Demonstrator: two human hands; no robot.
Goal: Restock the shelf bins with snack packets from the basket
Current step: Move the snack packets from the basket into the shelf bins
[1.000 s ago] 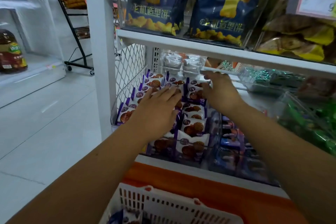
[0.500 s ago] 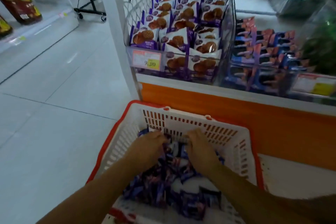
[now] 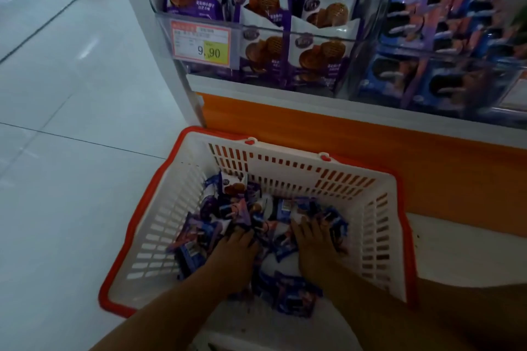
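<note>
Inside the basket [image 3: 288, 164], snack packets [image 3: 291, 296] lie beneath both hands [image 3: 235, 253] [image 3: 312, 248].

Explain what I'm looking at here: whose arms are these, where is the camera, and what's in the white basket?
There is no machine here. These are a person's two bare arms, filmed by a wide-angle camera worn on the head and looking forward and down, which is why the arms enter from the bottom edge. The left hand and right hand are both down in a white basket with an orange rim, set low in front of a shelf. They lie among loose purple and blue snack packets. The fingertips are partly buried, so I cannot tell whether either hand grips a packet. Above, a clear shelf bin holds upright cookie packets behind a price tag reading 9.90. The neighbouring bin holds blue and pink packets, which are blurred.
</note>
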